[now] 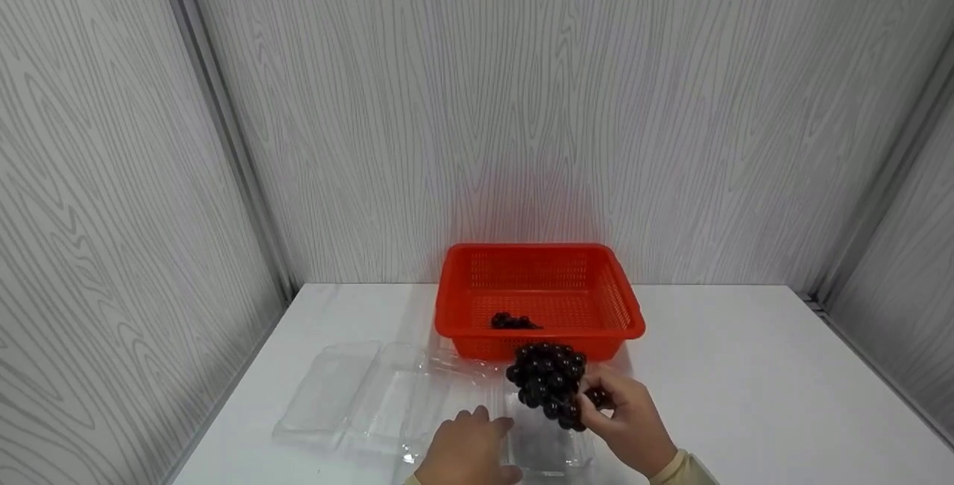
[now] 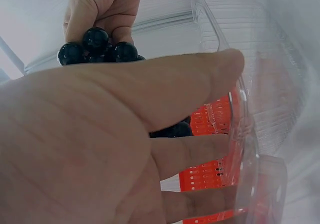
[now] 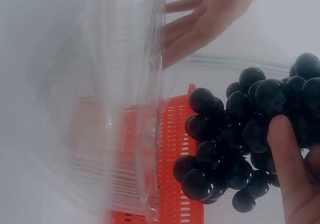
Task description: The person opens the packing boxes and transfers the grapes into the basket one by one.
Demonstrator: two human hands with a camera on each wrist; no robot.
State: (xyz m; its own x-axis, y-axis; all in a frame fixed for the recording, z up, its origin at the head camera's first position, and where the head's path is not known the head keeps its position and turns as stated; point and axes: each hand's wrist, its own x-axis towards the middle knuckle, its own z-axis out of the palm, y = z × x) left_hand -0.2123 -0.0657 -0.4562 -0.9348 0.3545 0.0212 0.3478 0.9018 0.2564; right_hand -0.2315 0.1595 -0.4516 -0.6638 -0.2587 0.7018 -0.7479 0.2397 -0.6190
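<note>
A bunch of dark, glossy grapes (image 1: 548, 381) hangs from my right hand (image 1: 630, 422), whose thumb and fingers pinch it. In the right wrist view the grapes (image 3: 240, 134) are beside a clear plastic container (image 3: 100, 174). That container (image 1: 540, 448) lies under the bunch in the head view, partly covered by the hands. At its left side is my left hand (image 1: 466, 451), the fingers stretched out. The left wrist view shows the left hand's fingers straight and reaching the container's rim (image 2: 240, 103), with nothing gripped.
A red plastic basket (image 1: 536, 334) stands behind the hands near the back wall. Inside it lies a smaller dark bunch of grapes (image 1: 510, 319). More clear plastic containers (image 1: 328, 392) lie open on the white table (image 1: 745, 381) to the left.
</note>
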